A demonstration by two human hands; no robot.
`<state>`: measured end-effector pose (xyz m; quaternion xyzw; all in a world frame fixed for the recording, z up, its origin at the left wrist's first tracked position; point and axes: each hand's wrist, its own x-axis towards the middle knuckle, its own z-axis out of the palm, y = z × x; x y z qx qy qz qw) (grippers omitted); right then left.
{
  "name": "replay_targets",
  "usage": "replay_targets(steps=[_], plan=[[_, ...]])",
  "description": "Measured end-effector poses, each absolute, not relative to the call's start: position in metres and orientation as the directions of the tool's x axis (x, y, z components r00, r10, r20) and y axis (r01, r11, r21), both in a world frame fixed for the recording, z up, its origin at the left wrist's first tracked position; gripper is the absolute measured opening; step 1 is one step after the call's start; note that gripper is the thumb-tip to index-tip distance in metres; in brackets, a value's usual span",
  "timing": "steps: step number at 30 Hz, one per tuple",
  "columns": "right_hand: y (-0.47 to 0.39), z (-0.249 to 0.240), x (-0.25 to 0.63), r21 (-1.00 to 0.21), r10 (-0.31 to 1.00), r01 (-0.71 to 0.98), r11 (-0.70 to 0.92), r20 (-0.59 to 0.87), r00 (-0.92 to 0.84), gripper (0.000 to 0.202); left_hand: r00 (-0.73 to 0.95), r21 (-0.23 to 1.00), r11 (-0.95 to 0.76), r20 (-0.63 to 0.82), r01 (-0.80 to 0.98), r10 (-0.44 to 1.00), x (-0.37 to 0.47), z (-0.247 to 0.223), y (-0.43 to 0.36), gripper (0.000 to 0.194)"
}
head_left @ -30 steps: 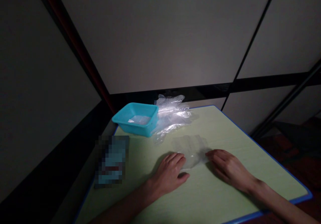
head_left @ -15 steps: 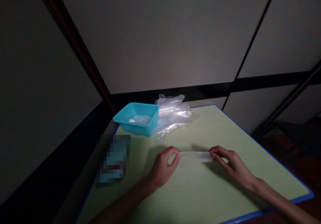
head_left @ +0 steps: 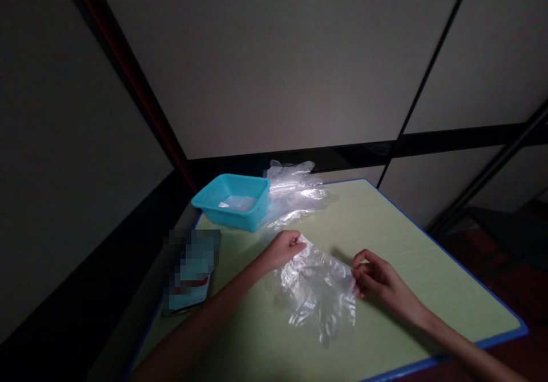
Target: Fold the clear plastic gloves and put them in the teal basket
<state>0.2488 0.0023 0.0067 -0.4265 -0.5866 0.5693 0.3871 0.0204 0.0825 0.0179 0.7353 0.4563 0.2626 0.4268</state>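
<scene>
A clear plastic glove (head_left: 321,288) is spread over the table between my hands, its fingers pointing toward the table's near edge. My left hand (head_left: 285,249) pinches its upper left corner between thumb and fingers. At the glove's right side, my right hand (head_left: 373,273) has its fingers closed on the edge. Beyond them, a pile of similar clear plastic gloves (head_left: 297,191) lies by a turquoise basket (head_left: 231,217). Inside the basket is a whitish, flat piece of plastic (head_left: 240,202).
The pale green table (head_left: 411,290) has a blue edge. A pixelated flat object, perhaps a phone (head_left: 192,270), lies at its left side. Behind the table rises a light panelled wall (head_left: 278,68) with dark strips. A dark object stands on the floor at the right.
The plastic between my hands was a narrow folded strip seen edge-on; now it is opened out flat toward me. My left hand has moved slightly up and away, my right slightly down.
</scene>
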Motion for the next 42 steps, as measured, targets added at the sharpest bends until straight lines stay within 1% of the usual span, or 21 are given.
replay_targets(steps=[3, 6, 8, 10, 12, 13, 14, 16, 18, 20, 21, 24, 27, 30, 32, 35, 38, 42], plan=[[0.0, -0.005, 0.249, -0.994, 0.933, 0.075, -0.082, -0.103, -0.344, 0.026, 0.51, 0.807, -0.284, -0.024, 0.517, 0.86, 0.031, 0.005, 0.101, 0.025], [-0.001, -0.009, 0.251, -0.983, 0.92, 0.111, -0.144, -0.175, -0.352, 0.03, 0.555, 0.735, -0.36, -0.026, 0.574, 0.831, 0.048, 0.001, 0.116, 0.024], [0.0, -0.01, 0.254, -0.975, 0.909, 0.148, -0.167, -0.211, -0.36, 0.031, 0.573, 0.681, -0.414, -0.011, 0.605, 0.82, 0.061, 0.003, 0.123, 0.021], [0.002, -0.011, 0.261, -0.962, 0.895, 0.219, -0.164, -0.238, -0.377, 0.027, 0.57, 0.622, -0.46, 0.027, 0.634, 0.821, 0.072, 0.008, 0.127, 0.013], [0.005, -0.009, 0.27, -0.93, 0.89, 0.355, -0.093, -0.238, -0.389, 0.02, 0.546, 0.561, -0.497, 0.093, 0.662, 0.833, 0.079, 0.014, 0.126, 0.005], [0.007, -0.007, 0.275, -0.894, 0.899, 0.448, -0.017, -0.209, -0.384, 0.016, 0.53, 0.531, -0.511, 0.131, 0.676, 0.838, 0.08, 0.018, 0.123, 0.009], [0.01, -0.004, 0.279, -0.835, 0.916, 0.546, 0.074, -0.16, -0.369, 0.013, 0.516, 0.504, -0.522, 0.166, 0.689, 0.841, 0.079, 0.021, 0.118, 0.014], [0.015, 0.005, 0.282, -0.67, 0.938, 0.701, 0.246, -0.017, -0.345, 0.008, 0.495, 0.459, -0.535, 0.216, 0.71, 0.842, 0.073, 0.025, 0.106, 0.018], [0.022, 0.015, 0.276, -0.535, 0.925, 0.762, 0.365, 0.112, -0.364, 0.014, 0.484, 0.431, -0.537, 0.234, 0.726, 0.843, 0.063, 0.026, 0.091, 0.018], [0.029, 0.02, 0.265, -0.462, 0.878, 0.749, 0.475, 0.187, -0.441, 0.025, 0.474, 0.413, -0.529, 0.234, 0.742, 0.849, 0.05, 0.024, 0.076, 0.016], [0.034, 0.02, 0.258, -0.419, 0.846, 0.737, 0.53, 0.202, -0.494, 0.032, 0.464, 0.403, -0.52, 0.235, 0.753, 0.854, 0.043, 0.022, 0.069, 0.016], [0.046, 0.009, 0.241, -0.279, 0.765, 0.714, 0.642, 0.168, -0.622, 0.051, 0.42, 0.387, -0.485, 0.243, 0.784, 0.874, 0.024, 0.016, 0.053, 0.017], [0.055, -0.009, 0.235, -0.172, 0.733, 0.713, 0.68, 0.134, -0.667, 0.06, 0.375, 0.395, -0.443, 0.24, 0.805, 0.895, 0.011, 0.015, 0.042, 0.019], [0.059, -0.021, 0.236, -0.107, 0.724, 0.717, 0.689, 0.147, -0.674, 0.06, 0.348, 0.39, -0.403, 0.206, 0.828, 0.915, 0.01, 0.019, 0.033, 0.027], [0.06, -0.025, 0.238, -0.078, 0.718, 0.716, 0.694, 0.161, -0.678, 0.057, 0.367, 0.363, -0.403, 0.166, 0.84, 0.915, 0.02, 0.022, 0.028, 0.04], [0.06, -0.027, 0.239, -0.055, 0.713, 0.717, 0.695, 0.183, -0.677, 0.054, 0.469, 0.309, -0.482, 0.121, 0.82, 0.875, 0.044, 0.018, 0.023, 0.065], [0.06, -0.027, 0.239, -0.033, 0.703, 0.71, 0.703, 0.187, -0.686, 0.052, 0.546, 0.274, -0.56, 0.133, 0.781, 0.827, 0.069, 0.003, 0.024, 0.084], [0.06, -0.027, 0.239, -0.003, 0.688, 0.699, 0.715, 0.182, -0.703, 0.05, 0.55, 0.234, -0.566, 0.135, 0.79, 0.824, 0.084, -0.017, 0.028, 0.089]])
